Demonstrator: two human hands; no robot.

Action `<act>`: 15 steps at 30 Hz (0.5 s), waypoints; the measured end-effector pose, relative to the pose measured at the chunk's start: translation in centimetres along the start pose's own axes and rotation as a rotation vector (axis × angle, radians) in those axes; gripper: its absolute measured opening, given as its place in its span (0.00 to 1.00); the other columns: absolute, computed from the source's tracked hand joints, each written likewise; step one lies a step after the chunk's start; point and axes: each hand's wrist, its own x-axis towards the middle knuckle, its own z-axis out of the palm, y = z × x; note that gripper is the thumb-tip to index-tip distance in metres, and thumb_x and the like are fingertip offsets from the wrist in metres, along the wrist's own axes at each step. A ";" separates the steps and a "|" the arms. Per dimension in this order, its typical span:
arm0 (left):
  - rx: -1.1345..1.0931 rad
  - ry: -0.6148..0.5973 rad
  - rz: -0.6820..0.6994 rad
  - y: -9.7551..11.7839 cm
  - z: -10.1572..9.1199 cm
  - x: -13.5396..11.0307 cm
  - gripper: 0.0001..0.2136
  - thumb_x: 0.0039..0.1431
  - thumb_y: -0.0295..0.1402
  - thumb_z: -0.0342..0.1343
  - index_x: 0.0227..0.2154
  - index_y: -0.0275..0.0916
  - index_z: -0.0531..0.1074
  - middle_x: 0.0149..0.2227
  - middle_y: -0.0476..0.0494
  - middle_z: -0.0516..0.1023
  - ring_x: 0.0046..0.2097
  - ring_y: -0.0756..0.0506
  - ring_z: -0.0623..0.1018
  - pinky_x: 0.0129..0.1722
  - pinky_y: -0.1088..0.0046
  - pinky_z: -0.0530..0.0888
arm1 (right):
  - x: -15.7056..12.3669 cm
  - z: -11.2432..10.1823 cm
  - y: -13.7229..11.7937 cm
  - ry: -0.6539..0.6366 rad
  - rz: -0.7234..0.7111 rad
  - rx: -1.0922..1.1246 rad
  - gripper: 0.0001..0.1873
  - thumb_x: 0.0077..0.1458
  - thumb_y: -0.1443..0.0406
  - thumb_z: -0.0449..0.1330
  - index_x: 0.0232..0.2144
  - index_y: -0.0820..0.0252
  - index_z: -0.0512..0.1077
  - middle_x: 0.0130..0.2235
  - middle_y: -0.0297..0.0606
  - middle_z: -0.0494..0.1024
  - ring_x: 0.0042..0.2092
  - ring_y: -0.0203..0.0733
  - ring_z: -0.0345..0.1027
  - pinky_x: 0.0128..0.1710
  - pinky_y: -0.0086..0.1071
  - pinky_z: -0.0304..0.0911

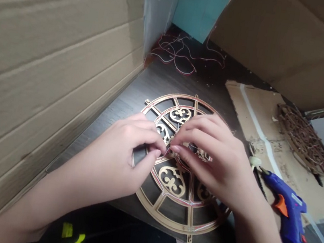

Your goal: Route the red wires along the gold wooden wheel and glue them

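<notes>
While I am pinching a fine red-and-white wire (167,151) in my left grip (113,159), I am holding my right grip (213,161) narrow just beside it, though whether it is holding the wire is unclear. Both are over a round laser-cut wooden frame (171,182) lying flat on the dark wood-grain bench (161,85), its ribs carrying similar wire.

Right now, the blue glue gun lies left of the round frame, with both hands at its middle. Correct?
No: the head view shows the glue gun lying right of the round frame, not left. The left hand and right hand are at its middle.
</notes>
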 end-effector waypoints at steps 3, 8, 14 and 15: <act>0.008 -0.001 -0.019 -0.1 0.1 0.0 0.07 0.63 0.26 0.57 0.31 0.40 0.77 0.34 0.50 0.78 0.42 0.46 0.74 0.43 0.67 0.72 | -0.1 -0.1 0.1 -0.008 -0.001 0.007 0.04 0.69 0.68 0.59 0.41 0.58 0.74 0.44 0.40 0.77 0.49 0.44 0.68 0.52 0.43 0.64; 0.043 0.018 0.003 -0.1 0.4 -0.1 0.06 0.63 0.26 0.57 0.30 0.40 0.76 0.33 0.49 0.77 0.41 0.46 0.74 0.41 0.67 0.72 | -0.2 -0.1 0.2 -0.019 -0.007 0.016 0.03 0.69 0.67 0.60 0.41 0.57 0.74 0.45 0.40 0.77 0.50 0.44 0.67 0.53 0.43 0.64; 0.038 0.050 0.022 0.2 0.4 -0.1 0.08 0.64 0.24 0.55 0.29 0.38 0.75 0.31 0.49 0.76 0.38 0.47 0.73 0.38 0.68 0.71 | -0.4 -0.3 0.2 -0.029 0.034 0.019 0.03 0.69 0.68 0.60 0.41 0.58 0.74 0.45 0.39 0.77 0.50 0.44 0.67 0.53 0.41 0.63; 0.035 0.047 0.024 0.2 0.4 -0.1 0.08 0.64 0.24 0.55 0.30 0.38 0.76 0.32 0.49 0.76 0.38 0.47 0.73 0.38 0.68 0.71 | -0.4 -0.3 0.2 -0.031 0.040 0.014 0.03 0.69 0.68 0.60 0.40 0.57 0.74 0.45 0.39 0.77 0.50 0.44 0.67 0.53 0.41 0.63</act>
